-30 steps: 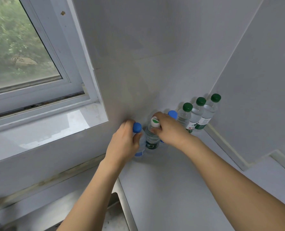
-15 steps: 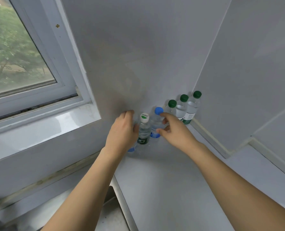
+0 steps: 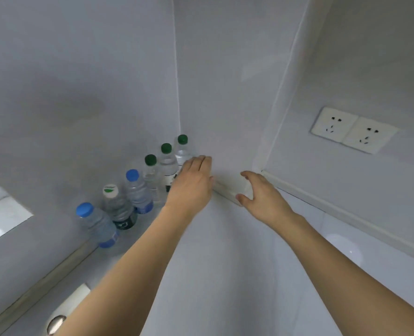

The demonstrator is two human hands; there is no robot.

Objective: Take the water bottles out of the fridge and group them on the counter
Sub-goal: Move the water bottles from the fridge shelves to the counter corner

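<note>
Standing along the wall are six bottles (image 3: pixel 138 192): three green-capped, two blue-capped, one white-capped. Both hands, left (image 3: pixel 191 185) and right (image 3: pixel 261 197), are hovering spread, holding nothing, over bare counter (image 3: pixel 225 275).

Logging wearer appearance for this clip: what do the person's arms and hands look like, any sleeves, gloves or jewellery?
Both forearms are bare as far as the frame shows, no sleeves in view. The left hand and right hand wear no gloves; no watch, bracelet or ring is visible.

Six clear water bottles (image 3: pixel 138 192), three green-capped, two blue-capped and one white-capped, are lined upright along the wall on the counter (image 3: pixel 225 275).
</note>
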